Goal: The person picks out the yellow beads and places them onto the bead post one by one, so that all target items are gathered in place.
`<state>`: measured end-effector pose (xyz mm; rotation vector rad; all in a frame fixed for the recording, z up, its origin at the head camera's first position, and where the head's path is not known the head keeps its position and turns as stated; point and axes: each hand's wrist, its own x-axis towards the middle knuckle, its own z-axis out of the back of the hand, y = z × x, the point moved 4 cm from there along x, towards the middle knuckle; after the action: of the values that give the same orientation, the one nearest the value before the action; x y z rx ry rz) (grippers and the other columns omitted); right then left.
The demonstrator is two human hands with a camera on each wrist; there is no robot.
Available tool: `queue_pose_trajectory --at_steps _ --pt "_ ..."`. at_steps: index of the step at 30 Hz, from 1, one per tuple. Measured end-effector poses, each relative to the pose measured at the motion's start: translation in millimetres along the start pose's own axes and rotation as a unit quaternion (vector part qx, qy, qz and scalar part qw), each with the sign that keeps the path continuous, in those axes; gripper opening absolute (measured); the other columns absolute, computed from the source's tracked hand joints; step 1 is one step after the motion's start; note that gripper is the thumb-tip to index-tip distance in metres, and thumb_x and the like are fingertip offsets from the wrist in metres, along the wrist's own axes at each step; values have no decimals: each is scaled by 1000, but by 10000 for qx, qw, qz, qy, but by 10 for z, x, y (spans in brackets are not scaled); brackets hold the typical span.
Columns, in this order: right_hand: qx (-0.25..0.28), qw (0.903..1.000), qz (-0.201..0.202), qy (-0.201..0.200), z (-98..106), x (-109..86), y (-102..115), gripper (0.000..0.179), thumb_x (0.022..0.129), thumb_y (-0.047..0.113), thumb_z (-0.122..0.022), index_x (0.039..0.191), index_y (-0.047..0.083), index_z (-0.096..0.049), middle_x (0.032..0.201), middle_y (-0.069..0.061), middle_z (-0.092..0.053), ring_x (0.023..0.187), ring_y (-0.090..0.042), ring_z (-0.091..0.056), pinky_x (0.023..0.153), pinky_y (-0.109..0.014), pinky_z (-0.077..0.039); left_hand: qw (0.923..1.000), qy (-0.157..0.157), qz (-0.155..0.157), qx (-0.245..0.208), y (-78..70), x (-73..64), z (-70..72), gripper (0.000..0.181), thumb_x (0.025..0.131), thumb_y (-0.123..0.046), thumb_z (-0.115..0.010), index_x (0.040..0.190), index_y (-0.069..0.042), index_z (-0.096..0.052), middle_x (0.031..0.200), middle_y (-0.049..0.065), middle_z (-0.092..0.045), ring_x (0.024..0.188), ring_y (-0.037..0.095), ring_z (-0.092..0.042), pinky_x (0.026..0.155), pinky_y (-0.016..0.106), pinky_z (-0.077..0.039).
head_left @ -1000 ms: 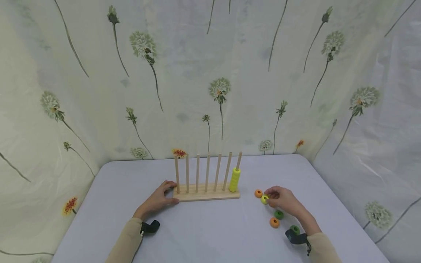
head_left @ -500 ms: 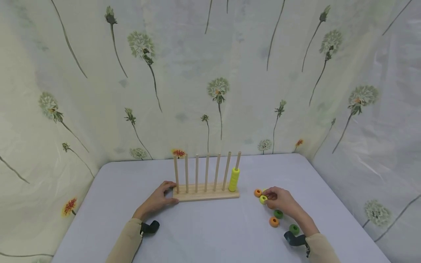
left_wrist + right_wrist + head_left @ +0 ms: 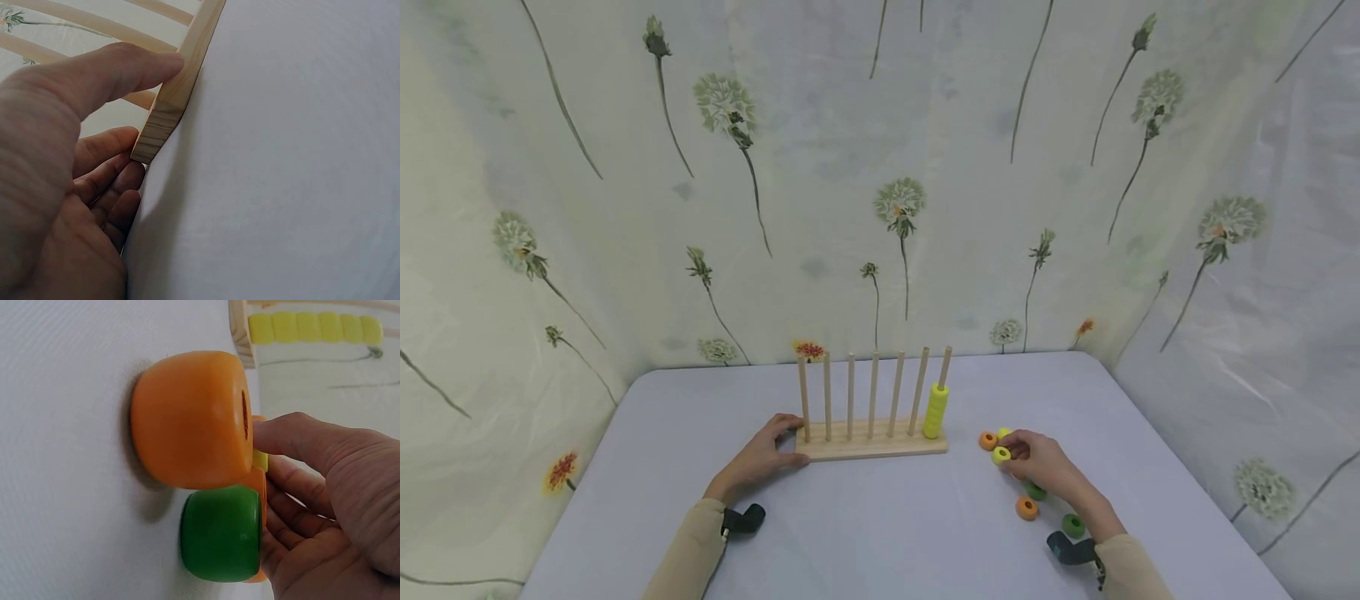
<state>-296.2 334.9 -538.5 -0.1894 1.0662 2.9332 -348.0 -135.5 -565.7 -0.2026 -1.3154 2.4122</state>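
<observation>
A wooden peg stand [image 3: 872,448] with a row of upright pegs stands mid-table. Its rightmost peg carries a stack of yellow beads [image 3: 936,412]. My left hand [image 3: 765,450] grips the left end of the base, thumb on the near edge and fingers behind. To the right of the stand, my right hand [image 3: 1047,465] pinches a loose yellow bead [image 3: 1001,456] between thumb and fingers, low at the table. Only a sliver of that yellow bead [image 3: 260,462] shows in the right wrist view. Another yellow bead [image 3: 1003,433] lies just behind it.
An orange bead [image 3: 988,441] lies left of the right hand. Nearer me are another orange bead [image 3: 1027,508], a green bead [image 3: 1036,492] partly under the hand, and a second green bead [image 3: 1073,525]. Flowered cloth [image 3: 820,208] hangs around the white table [image 3: 865,533].
My right hand has shifted slightly left and toward me around the yellow bead, and the yellow bead behind has come into view. The left hand holds still on the stand.
</observation>
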Motion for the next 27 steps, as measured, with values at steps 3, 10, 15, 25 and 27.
queue_pose_trajectory --at_steps 3,10,15,25,27 --pt "30 10000 -27 -26 4 -8 -1 34 80 15 -76 111 6 -64 96 -4 -65 85 -16 -59 67 -28 -53 10000 -4 9 41 -3 -3 1 66 76 -33 -82 133 -11 -54 138 8 -46 135 33 -40 112 55 -31" --pt "26 9999 -6 -111 37 -34 -21 36 80 16 -76 113 6 -64 99 -4 -65 89 -16 -60 71 -29 -54 10000 29 44 51 -14 -14 -1 67 77 -34 -81 134 -11 -53 139 8 -46 136 33 -39 113 55 -29" --pt "-30 9995 157 -288 107 -44 7 35 81 14 -74 113 5 -63 103 -5 -65 92 -17 -60 74 -31 -54 10000 31 55 -1 -9 -8 -1 67 77 -33 -81 134 -11 -53 139 7 -46 136 33 -38 112 56 -29" --pt "-74 9976 403 -560 255 -60 63 34 82 14 -72 114 5 -63 104 -7 -66 91 -18 -61 75 -30 -54 10000 20 38 -27 -14 -17 -3 66 77 -33 -81 134 -11 -54 139 8 -45 136 33 -38 112 56 -29" --pt "-107 9968 489 -619 284 -68 78 34 83 13 -71 115 5 -63 104 -7 -66 92 -18 -60 75 -31 -53 10000 11 44 -26 -21 -20 -1 66 77 -32 -81 134 -11 -54 139 8 -45 136 33 -38 112 56 -29"
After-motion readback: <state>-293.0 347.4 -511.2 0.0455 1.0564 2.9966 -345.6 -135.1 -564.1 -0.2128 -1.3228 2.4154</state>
